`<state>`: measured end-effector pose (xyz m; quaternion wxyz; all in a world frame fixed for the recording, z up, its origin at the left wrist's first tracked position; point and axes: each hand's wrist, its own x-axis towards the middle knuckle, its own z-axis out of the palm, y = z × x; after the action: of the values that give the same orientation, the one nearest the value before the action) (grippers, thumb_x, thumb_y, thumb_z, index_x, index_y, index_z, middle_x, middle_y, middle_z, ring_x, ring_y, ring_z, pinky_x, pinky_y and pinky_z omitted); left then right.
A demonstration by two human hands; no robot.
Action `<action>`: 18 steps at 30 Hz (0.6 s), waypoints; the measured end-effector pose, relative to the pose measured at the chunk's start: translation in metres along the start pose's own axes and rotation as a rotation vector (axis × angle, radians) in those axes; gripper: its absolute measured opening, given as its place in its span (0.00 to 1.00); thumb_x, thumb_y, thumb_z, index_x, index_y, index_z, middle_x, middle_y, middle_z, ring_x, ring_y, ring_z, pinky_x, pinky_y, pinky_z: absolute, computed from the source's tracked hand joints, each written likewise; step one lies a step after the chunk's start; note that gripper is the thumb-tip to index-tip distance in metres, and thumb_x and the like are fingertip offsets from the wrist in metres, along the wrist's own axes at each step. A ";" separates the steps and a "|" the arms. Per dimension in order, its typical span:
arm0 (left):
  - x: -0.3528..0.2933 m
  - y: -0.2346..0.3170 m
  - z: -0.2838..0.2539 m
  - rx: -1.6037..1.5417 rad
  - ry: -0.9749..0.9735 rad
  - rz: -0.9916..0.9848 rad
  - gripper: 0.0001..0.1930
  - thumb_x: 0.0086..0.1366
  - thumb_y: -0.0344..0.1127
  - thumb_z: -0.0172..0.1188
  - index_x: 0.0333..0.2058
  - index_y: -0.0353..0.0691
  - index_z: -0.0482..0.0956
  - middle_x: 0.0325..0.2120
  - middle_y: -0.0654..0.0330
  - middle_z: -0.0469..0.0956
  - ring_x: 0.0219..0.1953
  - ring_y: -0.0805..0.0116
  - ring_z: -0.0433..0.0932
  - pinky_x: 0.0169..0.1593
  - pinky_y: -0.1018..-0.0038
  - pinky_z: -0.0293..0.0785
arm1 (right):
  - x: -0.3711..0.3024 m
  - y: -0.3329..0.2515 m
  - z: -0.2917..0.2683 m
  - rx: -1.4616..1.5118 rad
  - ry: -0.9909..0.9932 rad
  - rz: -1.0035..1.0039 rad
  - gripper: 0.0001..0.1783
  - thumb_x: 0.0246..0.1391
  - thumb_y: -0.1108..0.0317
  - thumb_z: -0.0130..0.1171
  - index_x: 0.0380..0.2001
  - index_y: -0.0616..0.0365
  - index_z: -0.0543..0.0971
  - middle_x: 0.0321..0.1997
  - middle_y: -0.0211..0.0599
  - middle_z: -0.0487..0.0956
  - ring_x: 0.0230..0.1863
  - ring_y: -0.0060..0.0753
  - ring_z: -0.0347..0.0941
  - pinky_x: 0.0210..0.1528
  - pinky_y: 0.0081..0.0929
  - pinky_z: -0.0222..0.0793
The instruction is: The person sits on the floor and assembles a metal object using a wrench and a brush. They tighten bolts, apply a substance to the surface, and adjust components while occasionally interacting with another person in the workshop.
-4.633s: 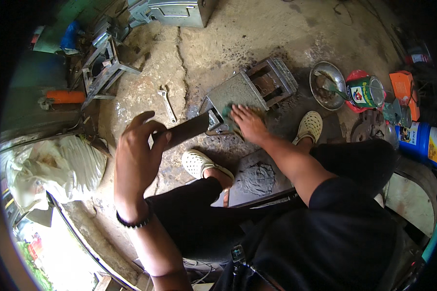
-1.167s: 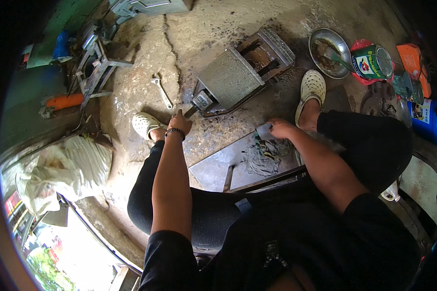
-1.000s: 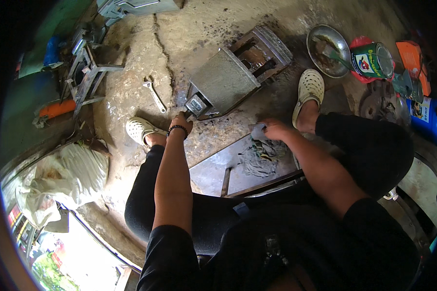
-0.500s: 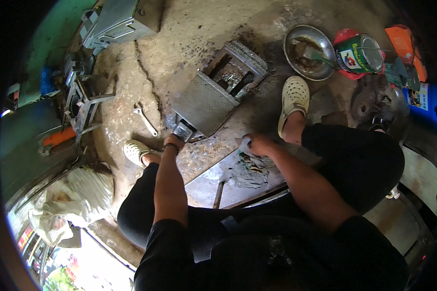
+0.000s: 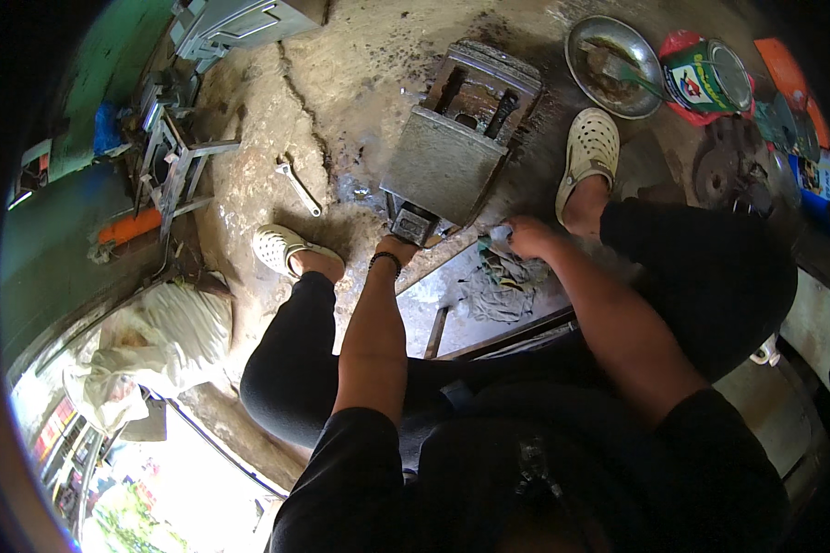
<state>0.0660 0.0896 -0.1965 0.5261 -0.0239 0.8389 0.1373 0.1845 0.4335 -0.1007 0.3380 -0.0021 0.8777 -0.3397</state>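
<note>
A heavy grey metal casting (image 5: 444,166), resembling a bench vise body, lies on the floor between my feet. Its far half has open slots, and a squared metal end (image 5: 412,224) sticks out toward me. My left hand (image 5: 395,249) is closed on that near end, with most fingers hidden beneath or behind it. Right of it, my right hand (image 5: 531,239) pinches a small pale grey piece (image 5: 501,234), perhaps cloth or paper; its kind is unclear. Just below that hand, a crumpled dirty rag (image 5: 503,293) rests on a flat metal sheet (image 5: 418,309).
An adjustable wrench (image 5: 299,187) lies on the floor left of the casting. Far right are a metal basin (image 5: 615,66) with dark liquid and a brush, and a green can (image 5: 705,76). A metal stand (image 5: 180,157) and pale sacking (image 5: 171,323) are at left.
The casting has turned slightly counterclockwise, its near end swinging right with my left hand on it. My right hand stays near the rag. The whole view has shifted too.
</note>
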 end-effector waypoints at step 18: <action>0.007 -0.014 0.004 0.536 -0.040 0.469 0.20 0.66 0.46 0.58 0.53 0.46 0.80 0.50 0.54 0.82 0.55 0.54 0.79 0.54 0.63 0.74 | 0.013 -0.029 0.010 0.075 -0.097 0.109 0.21 0.52 0.63 0.57 0.46 0.63 0.82 0.46 0.55 0.83 0.47 0.57 0.79 0.52 0.44 0.75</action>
<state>0.0684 0.0783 -0.2074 0.4840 0.3111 0.8173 0.0298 0.1738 0.4021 -0.0960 0.3980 0.0422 0.8457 -0.3531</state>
